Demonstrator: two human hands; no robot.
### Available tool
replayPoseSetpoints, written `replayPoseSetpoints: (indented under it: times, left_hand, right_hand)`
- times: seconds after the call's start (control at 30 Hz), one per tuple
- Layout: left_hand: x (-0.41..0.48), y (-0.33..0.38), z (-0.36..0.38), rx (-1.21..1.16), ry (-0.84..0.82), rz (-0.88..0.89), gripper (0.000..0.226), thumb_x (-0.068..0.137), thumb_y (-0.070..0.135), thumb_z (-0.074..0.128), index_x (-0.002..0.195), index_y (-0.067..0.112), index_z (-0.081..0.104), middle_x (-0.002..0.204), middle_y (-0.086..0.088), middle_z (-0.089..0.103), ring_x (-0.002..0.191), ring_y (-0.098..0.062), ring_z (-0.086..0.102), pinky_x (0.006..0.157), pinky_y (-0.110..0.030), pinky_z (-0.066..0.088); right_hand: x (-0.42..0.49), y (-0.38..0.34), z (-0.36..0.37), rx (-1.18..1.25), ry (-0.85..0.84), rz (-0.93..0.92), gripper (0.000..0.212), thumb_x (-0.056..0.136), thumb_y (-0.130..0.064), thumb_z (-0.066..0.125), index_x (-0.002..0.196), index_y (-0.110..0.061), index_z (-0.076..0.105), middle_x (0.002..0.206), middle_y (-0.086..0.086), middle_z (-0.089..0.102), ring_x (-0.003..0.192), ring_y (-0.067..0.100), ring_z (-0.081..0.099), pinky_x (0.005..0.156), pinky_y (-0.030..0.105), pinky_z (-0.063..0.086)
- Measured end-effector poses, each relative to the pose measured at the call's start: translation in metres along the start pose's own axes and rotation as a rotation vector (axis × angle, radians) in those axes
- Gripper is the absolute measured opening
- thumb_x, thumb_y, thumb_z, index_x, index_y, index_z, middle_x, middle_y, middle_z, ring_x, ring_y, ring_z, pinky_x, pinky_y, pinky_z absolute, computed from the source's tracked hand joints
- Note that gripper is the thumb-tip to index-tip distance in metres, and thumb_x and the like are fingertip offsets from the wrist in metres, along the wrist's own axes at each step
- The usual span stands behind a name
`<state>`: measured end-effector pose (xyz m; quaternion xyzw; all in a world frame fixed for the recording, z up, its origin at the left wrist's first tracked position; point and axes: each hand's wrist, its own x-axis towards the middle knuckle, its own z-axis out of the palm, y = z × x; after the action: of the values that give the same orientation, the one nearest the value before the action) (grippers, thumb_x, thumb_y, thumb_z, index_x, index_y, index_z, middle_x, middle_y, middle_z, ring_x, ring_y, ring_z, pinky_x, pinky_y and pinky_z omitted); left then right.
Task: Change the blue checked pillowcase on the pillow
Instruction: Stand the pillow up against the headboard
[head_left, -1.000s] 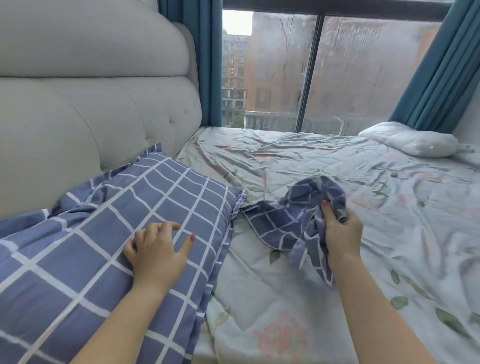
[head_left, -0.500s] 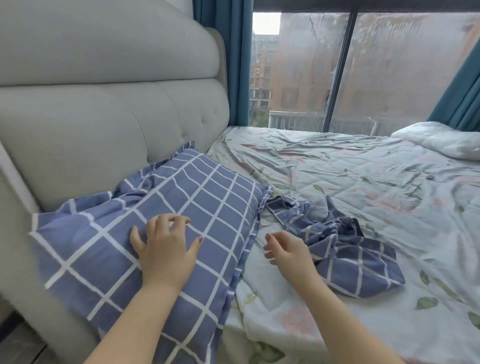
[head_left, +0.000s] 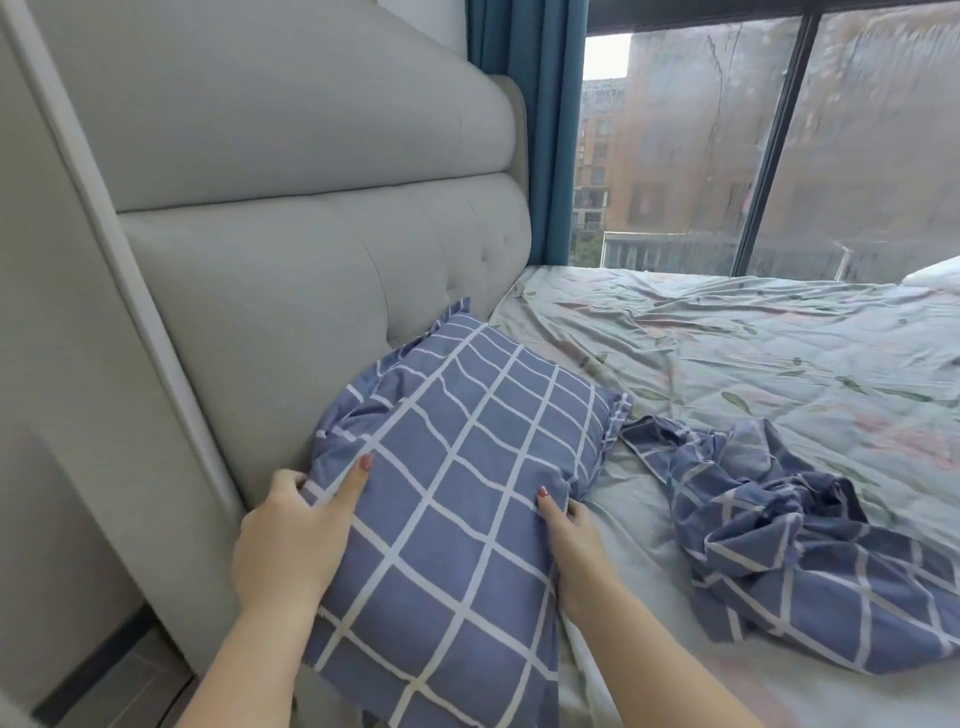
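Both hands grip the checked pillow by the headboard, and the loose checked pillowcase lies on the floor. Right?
Not quite. The loose checked pillowcase lies crumpled on the floral sheet, right of the pillow, not on the floor, as the head view shows. The rest holds: the left hand and right hand grip the pillow by the headboard.

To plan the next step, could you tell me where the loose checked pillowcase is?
Head view, right side: the loose pillowcase lies crumpled on the floral sheet, just right of the covered pillow.
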<state>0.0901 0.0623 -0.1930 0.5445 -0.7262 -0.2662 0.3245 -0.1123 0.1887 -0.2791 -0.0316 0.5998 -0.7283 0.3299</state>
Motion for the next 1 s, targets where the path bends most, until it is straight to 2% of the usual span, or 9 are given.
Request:
replayPoseSetpoints:
  times: [0.1, 0.23, 0.33, 0.5, 0.57, 0.67, 0.73, 0.83, 1.0]
  left_hand:
    - [0.001, 0.008, 0.002, -0.272, -0.091, 0.059, 0.075, 0.058, 0.088, 0.059, 0.086, 0.018, 0.06, 0.082, 0.002, 0.067, 0.08, -0.022, 0.06, 0.064, -0.035, 0.044]
    - [-0.006, 0.026, 0.001, -0.542, -0.118, 0.223, 0.037, 0.065, 0.048, 0.084, 0.087, 0.024, 0.066, 0.082, 0.014, 0.072, 0.073, -0.002, 0.066, 0.062, -0.024, 0.049]
    - [-0.003, 0.042, -0.001, -0.607, -0.078, 0.323, 0.024, 0.07, 0.025, 0.085, 0.082, 0.023, 0.065, 0.076, 0.021, 0.07, 0.066, 0.005, 0.063, 0.056, -0.01, 0.046]
    - [0.0, 0.067, -0.007, -0.628, 0.002, 0.505, 0.029, 0.067, 0.021, 0.085, 0.071, 0.024, 0.057, 0.064, 0.019, 0.063, 0.058, 0.001, 0.056, 0.054, -0.008, 0.041]
    - [0.003, 0.069, -0.006, -0.602, 0.05, 0.525, 0.031, 0.064, 0.036, 0.082, 0.069, 0.027, 0.053, 0.062, 0.017, 0.06, 0.056, -0.001, 0.053, 0.054, -0.008, 0.039]
    - [0.021, 0.053, 0.004, -0.492, 0.151, 0.406, 0.038, 0.067, 0.054, 0.076, 0.089, 0.026, 0.062, 0.082, 0.015, 0.065, 0.075, -0.004, 0.059, 0.066, -0.015, 0.043]
    - [0.031, 0.035, 0.01, -0.392, 0.228, 0.331, 0.043, 0.073, 0.048, 0.078, 0.104, 0.021, 0.064, 0.098, 0.009, 0.064, 0.09, -0.013, 0.059, 0.077, -0.026, 0.043]
    - [0.031, 0.026, 0.016, -0.32, 0.264, 0.346, 0.042, 0.075, 0.04, 0.079, 0.108, 0.017, 0.065, 0.1, 0.005, 0.062, 0.091, -0.013, 0.054, 0.081, -0.025, 0.039]
    - [0.017, 0.04, 0.016, -0.507, 0.238, 0.375, 0.031, 0.077, 0.029, 0.08, 0.105, 0.022, 0.068, 0.1, 0.011, 0.064, 0.094, -0.002, 0.058, 0.087, -0.016, 0.043]
  right_hand:
    - [0.001, 0.004, 0.006, 0.068, 0.034, -0.099, 0.036, 0.094, -0.026, 0.065, 0.125, -0.012, 0.055, 0.117, 0.008, 0.069, 0.102, 0.024, 0.068, 0.094, 0.045, 0.054]
    - [0.007, 0.003, 0.01, 0.178, 0.083, -0.218, 0.05, 0.092, -0.019, 0.067, 0.138, -0.015, 0.047, 0.134, 0.007, 0.06, 0.117, 0.026, 0.062, 0.103, 0.049, 0.048]
    - [0.008, -0.011, 0.009, 0.363, 0.083, -0.281, 0.041, 0.095, -0.012, 0.062, 0.134, -0.016, 0.051, 0.13, 0.009, 0.064, 0.112, 0.028, 0.064, 0.099, 0.048, 0.051]
    - [0.014, -0.032, 0.008, 0.486, 0.0, -0.332, 0.037, 0.095, -0.023, 0.061, 0.132, -0.024, 0.057, 0.124, 0.006, 0.069, 0.111, 0.031, 0.066, 0.098, 0.051, 0.05]
    - [0.022, -0.034, 0.013, 0.474, -0.022, -0.337, 0.037, 0.097, -0.023, 0.058, 0.134, -0.023, 0.056, 0.123, 0.005, 0.069, 0.111, 0.03, 0.066, 0.098, 0.05, 0.051]
    - [0.036, -0.035, 0.023, 0.322, -0.1, -0.274, 0.033, 0.101, -0.024, 0.053, 0.133, -0.017, 0.055, 0.119, 0.005, 0.071, 0.109, 0.028, 0.067, 0.097, 0.047, 0.051]
    - [0.047, -0.029, 0.028, 0.116, -0.172, -0.209, 0.038, 0.102, -0.032, 0.049, 0.138, -0.019, 0.05, 0.126, 0.002, 0.067, 0.114, 0.024, 0.064, 0.097, 0.042, 0.051]
    - [0.057, -0.013, 0.034, -0.162, -0.231, -0.155, 0.056, 0.102, -0.044, 0.042, 0.153, -0.026, 0.025, 0.148, -0.008, 0.042, 0.133, 0.02, 0.046, 0.107, 0.037, 0.041]
    - [0.059, -0.001, 0.03, -0.043, -0.25, -0.02, 0.062, 0.093, -0.061, 0.05, 0.149, -0.039, 0.032, 0.143, -0.007, 0.053, 0.125, 0.022, 0.057, 0.107, 0.045, 0.045]
